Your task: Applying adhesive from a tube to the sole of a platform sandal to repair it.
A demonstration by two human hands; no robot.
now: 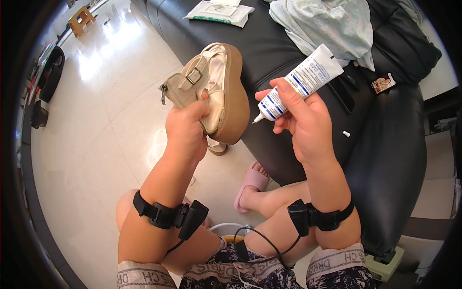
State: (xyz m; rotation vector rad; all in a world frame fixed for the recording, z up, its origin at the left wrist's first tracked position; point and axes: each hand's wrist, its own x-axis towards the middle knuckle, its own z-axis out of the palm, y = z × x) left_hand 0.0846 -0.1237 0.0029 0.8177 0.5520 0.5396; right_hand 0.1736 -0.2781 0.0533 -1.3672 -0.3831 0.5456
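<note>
From where I stand, the left hand (187, 127) is clamped on the near end of a beige strapped sandal with a metal buckle and a thick tan sole (235, 91), held up beside the sofa's edge. The right hand (308, 113) has its fingers closed around a white plastic tube with blue bands (308, 79), its nozzle tilted down toward the sole but apart from it. A small white cap (346, 134) lies on the black leather sofa (385, 144). Farther along the seat are a dark, flat, phone-like slab (341, 96), a crumpled pale patterned cloth (332, 29) and a white-and-green pack of wipes (221, 19). Below, another beige shoe with a tan sole (218, 148), partly hidden, and a pink slipper (253, 183) on a foot show against glossy cream floor tiles (96, 139). A small brown stool (81, 20) stands across the room.
</note>
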